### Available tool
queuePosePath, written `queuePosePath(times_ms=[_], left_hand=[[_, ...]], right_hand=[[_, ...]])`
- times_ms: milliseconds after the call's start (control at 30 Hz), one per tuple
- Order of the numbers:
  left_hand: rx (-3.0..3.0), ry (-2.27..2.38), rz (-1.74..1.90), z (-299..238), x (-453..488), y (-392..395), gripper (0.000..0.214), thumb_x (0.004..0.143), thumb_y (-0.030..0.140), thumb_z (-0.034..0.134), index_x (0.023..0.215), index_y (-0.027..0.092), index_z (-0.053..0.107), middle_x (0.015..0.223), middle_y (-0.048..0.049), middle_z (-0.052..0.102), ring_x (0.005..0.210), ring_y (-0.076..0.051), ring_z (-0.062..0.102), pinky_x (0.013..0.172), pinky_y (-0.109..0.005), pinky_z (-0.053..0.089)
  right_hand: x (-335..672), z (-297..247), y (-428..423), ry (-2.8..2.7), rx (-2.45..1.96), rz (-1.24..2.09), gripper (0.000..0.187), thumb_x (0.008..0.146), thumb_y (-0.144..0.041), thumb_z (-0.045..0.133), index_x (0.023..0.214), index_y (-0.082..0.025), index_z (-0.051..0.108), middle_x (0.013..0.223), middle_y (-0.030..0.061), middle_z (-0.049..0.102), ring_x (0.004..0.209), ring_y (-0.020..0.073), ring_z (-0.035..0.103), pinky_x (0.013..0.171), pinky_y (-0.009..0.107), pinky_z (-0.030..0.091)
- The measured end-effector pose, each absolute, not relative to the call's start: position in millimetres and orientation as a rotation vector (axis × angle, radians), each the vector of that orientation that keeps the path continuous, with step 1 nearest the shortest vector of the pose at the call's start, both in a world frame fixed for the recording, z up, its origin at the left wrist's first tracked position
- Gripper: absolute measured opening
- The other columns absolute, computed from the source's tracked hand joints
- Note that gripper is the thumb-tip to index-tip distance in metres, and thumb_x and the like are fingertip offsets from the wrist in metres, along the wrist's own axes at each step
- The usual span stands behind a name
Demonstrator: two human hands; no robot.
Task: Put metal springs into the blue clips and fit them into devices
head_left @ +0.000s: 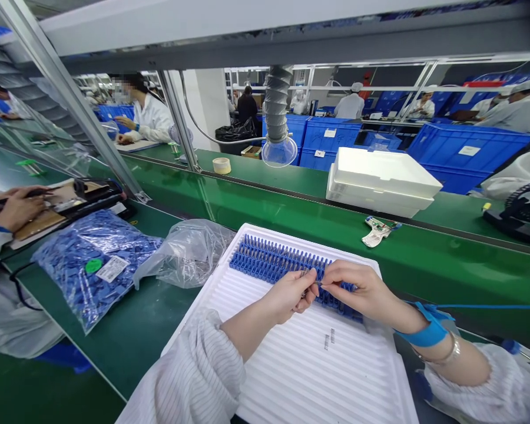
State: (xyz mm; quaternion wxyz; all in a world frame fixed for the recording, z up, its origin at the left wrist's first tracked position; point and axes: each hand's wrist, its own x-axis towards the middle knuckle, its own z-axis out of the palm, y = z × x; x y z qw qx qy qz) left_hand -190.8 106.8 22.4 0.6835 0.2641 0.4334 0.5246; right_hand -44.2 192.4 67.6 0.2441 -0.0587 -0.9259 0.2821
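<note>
Over a white ribbed foam tray [265, 353], my two hands meet fingertip to fingertip. My left hand [291, 295] is closed on a small metal strip with fine teeth, mostly hidden by the fingers. Thumb and forefinger of my right hand [357, 288] pinch together at the strip's end; exactly what they grip is too small to make out. Behind the hands, rows of blue plastic pieces [269, 262] with thin metal leads stand along the tray's far side, partly covered by the right hand. Two short toothed strips [329, 339] lie on the ribs below.
Left of the tray lie a crumpled clear bag [194, 253] and a bag of blue pieces [101, 265]. White foam boxes [380, 182], a tape roll [221, 165] and an extraction hose [277, 106] are beyond. A co-worker's hand [24, 206] is at far left.
</note>
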Motion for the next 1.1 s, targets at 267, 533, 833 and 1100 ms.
queuePosePath(times_ms=[267,533,833,1100], left_hand=[[0.535,1.032,1.212,24.7,-194.2,108.3,0.052,0.07,0.066,0.052,0.057,0.017,0.045,0.039,0.007,0.041,0.027,-0.002,0.025,0.034,-0.022,0.006],[0.501,1.087,1.338,23.3,-197.6,112.2,0.046,0.076,0.06,0.051,0.061,0.017,0.045,0.043,0.0073,0.04,0.03,-0.001,0.026,0.035,-0.021,0.008],[0.531,1.105,1.322,25.2,-194.8,110.6,0.04,0.082,0.049,0.048,0.06,0.016,0.047,0.043,0.0064,0.041,0.03,-0.002,0.027,0.036,-0.021,0.01],[0.555,1.106,1.323,24.5,-195.9,110.1,0.041,0.079,0.052,0.051,0.061,0.016,0.047,0.044,0.0067,0.041,0.031,-0.002,0.027,0.035,-0.021,0.011]], right_hand=[[-43.5,70.0,191.9,-2.459,-0.124,0.596,0.012,0.088,-0.015,0.05,0.086,-0.02,0.061,0.081,0.005,0.062,0.075,0.0153,0.058,0.065,0.027,0.049],[-46.8,50.2,221.2,-2.687,-0.52,0.558,0.017,0.085,-0.018,0.046,0.083,-0.018,0.063,0.083,0.0065,0.063,0.072,0.0181,0.059,0.063,0.03,0.049],[-54.0,32.2,223.0,-2.815,-0.532,0.563,0.017,0.08,-0.01,0.049,0.081,-0.018,0.064,0.078,0.0035,0.062,0.069,0.0168,0.057,0.064,0.028,0.045],[-54.7,34.1,223.9,-2.836,-0.508,0.557,0.017,0.082,-0.011,0.049,0.083,-0.018,0.065,0.08,0.0033,0.063,0.071,0.0171,0.058,0.066,0.028,0.046]])
